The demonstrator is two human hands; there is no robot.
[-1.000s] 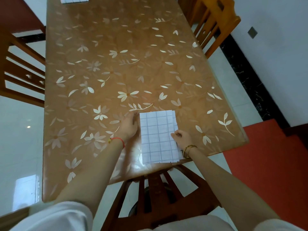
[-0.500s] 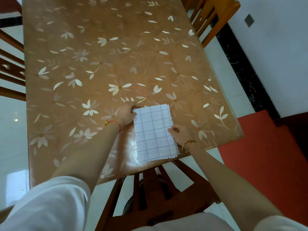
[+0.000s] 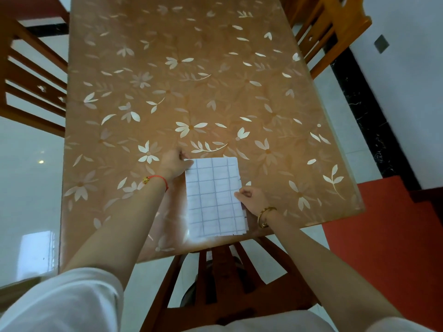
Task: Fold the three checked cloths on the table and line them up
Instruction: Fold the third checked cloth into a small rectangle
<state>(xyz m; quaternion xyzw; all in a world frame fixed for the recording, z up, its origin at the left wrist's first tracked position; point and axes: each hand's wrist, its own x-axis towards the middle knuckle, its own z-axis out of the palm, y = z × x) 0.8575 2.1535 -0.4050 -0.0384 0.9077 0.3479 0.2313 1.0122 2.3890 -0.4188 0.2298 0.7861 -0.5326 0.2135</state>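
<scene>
One white cloth with thin dark checks (image 3: 214,197) lies folded into a narrow rectangle near the table's front edge. My left hand (image 3: 173,162) pinches its far left corner. My right hand (image 3: 253,200) grips its right edge about halfway down, fingers curled over the layered edges. The other checked cloths are outside this view.
The table (image 3: 191,92) has an orange cover with pale flower prints. Wooden chairs stand at the left (image 3: 31,87), the far right (image 3: 328,29) and directly below me at the front edge (image 3: 223,283). Red floor (image 3: 388,236) lies to the right.
Both hands have stayed on the folded cloth, with the left one shifting up to its far left corner. The camera tilted down, so the cloth at the table's far end left the view.
</scene>
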